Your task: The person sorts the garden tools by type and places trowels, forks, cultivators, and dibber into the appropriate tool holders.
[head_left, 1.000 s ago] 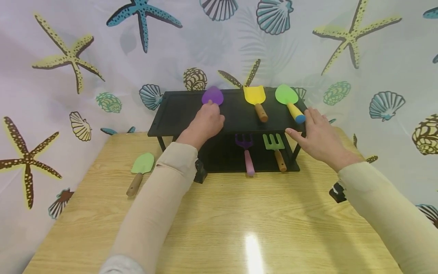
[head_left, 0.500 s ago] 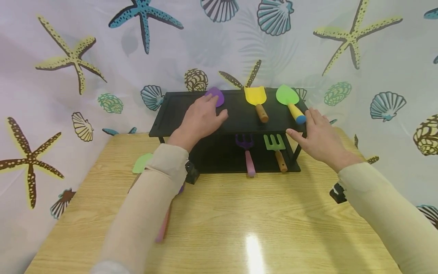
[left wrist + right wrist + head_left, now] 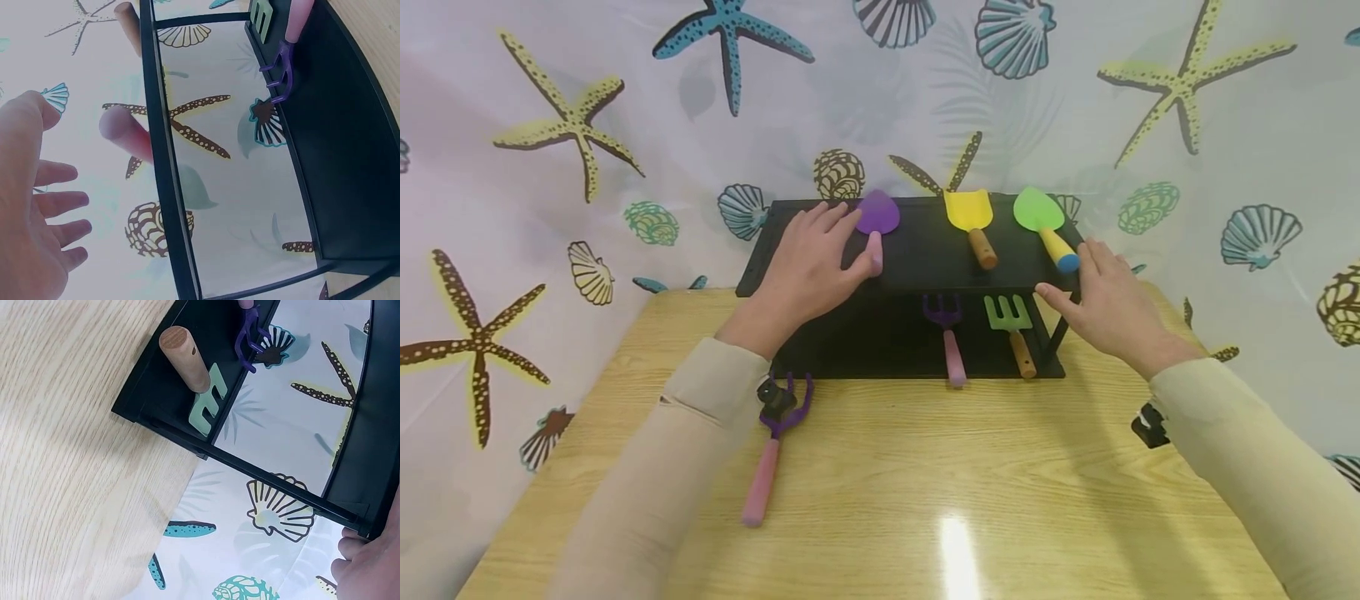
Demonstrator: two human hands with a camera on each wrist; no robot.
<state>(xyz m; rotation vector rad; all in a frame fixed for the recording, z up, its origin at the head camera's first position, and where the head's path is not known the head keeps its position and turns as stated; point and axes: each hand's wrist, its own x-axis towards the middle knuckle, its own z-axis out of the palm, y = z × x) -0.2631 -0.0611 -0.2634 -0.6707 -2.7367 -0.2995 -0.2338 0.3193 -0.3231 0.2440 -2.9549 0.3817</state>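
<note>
Reaching wide-gripped beside the purple trowel

Reaches over the upper shelf (image 3: pixel 917 254) of a two-tier black rack (image 3: pixel 955 289) with the left hand (image 3: pixel 808 268), grip wide and holding nothing. Brings the thumb close to the pink handle of the purple trowel (image 3: pixel 878 213), apart from it in the left wrist view. Has that trowel lying on the upper shelf, blade to the back, handle toward the front. Rests the right hand (image 3: pixel 1105 307) at the right end of the same shelf, grip wide too, just beside the blue-tipped handle of the green trowel (image 3: pixel 1037 208). Has a yellow scoop (image 3: pixel 970 210) lying between the two trowels. Has, on the lower shelf (image 3: pixel 868 346), a pink-handled fork (image 3: pixel 954 354) and, to its right, a green fork (image 3: pixel 1009 313). Has another purple fork (image 3: pixel 763 477) on the wooden counter (image 3: pixel 880 475), in front of the rack, beside the left sleeve (image 3: pixel 662 450), tines toward the rack
</note>
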